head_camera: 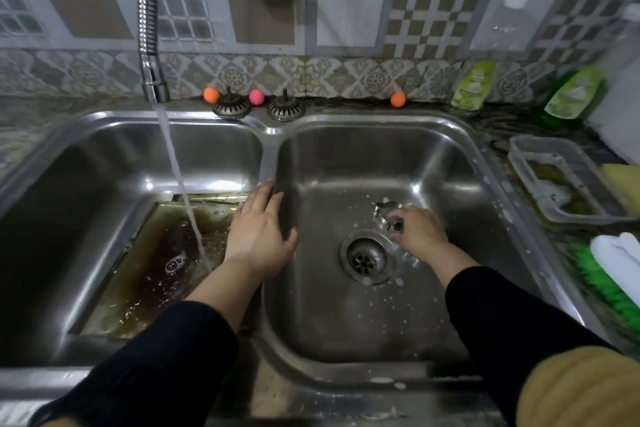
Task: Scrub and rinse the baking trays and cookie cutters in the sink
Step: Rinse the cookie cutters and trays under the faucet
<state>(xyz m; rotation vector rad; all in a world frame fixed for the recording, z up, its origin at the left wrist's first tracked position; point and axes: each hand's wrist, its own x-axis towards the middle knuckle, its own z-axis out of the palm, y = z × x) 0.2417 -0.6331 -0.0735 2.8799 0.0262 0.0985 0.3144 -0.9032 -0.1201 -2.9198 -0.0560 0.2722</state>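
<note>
A dirty baking tray lies in the left basin of the steel double sink, holding brown water. Water from the flexible faucet pours onto the tray. My left hand rests flat with fingers apart on the divider between the basins, holding nothing. My right hand is down in the right basin, its fingers closed on a metal cookie cutter just above the drain. Another shiny cutter shape seems to lie under my right wrist, mostly hidden.
Two drain strainers and small coloured balls sit on the sink's back rim. On the right counter stand green dish-soap bottles, a clear plastic container, a yellow sponge and a green-bristled brush.
</note>
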